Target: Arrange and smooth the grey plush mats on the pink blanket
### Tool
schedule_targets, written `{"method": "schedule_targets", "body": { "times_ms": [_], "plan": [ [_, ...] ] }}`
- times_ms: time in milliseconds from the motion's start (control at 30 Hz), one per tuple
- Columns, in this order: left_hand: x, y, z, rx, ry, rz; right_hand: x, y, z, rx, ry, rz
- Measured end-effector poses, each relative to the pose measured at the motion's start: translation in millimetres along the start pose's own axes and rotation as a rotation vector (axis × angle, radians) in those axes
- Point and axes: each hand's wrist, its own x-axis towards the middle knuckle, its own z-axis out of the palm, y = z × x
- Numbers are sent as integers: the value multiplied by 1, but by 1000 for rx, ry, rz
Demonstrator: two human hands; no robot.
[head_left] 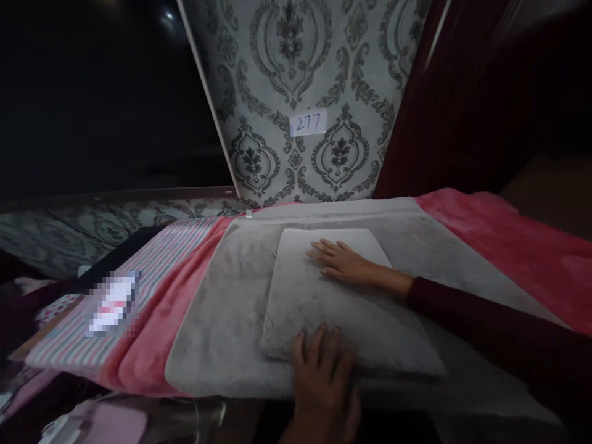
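Head view: we see a grey plush pad [296,302], squarish and thick, directly under the right hand [340,262] and just beyond the left hand [324,370]. Right hand lies flat, palm down, fingers fanned out on the pad's far part; nothing gripped. Left hand is at the pad's near edge, fingers parted and slightly bent over it, thumb apart; blurred, so we can't confirm how firmly it touches, but we see no pinch.

Handling, our guess: light, soft, floppy to springy, not fragile, plush grippy rather than slippery. Best hold: both side edges, or the near edge at the left hand's fingertips, thumb below.

Around the hands: a larger grey plush mat [226,296] spreads under the pad, on both sides of the hands. Pink blanket [157,333] shows left of the left hand, striped cloth [161,246] farther left.
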Motion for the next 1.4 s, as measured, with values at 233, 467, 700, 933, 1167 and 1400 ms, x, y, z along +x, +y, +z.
{"method": "schedule_targets", "body": {
  "times_ms": [233, 467, 700, 933, 1167, 1400],
  "plan": [
    [26, 36, 26, 100, -183, 149, -50, 34, 12, -34, 32, 105],
    [21, 34, 40, 123, -97, 157, -13, 78, 3, 10, 45, 216],
    [23, 34, 32, 114, -191, 172, -7, 87, -15, 4, 54, 523],
    [37, 31, -6, -182, -293, 137, -53, 4, -7, -55, 150, 241],
    [99, -28, -49, -615, -340, -23, -114, -96, 24, 114, 2, -147],
    [180, -96, 30, -343, -886, 107, -113, -101, 23, 141, 22, -118]
  ]
}}
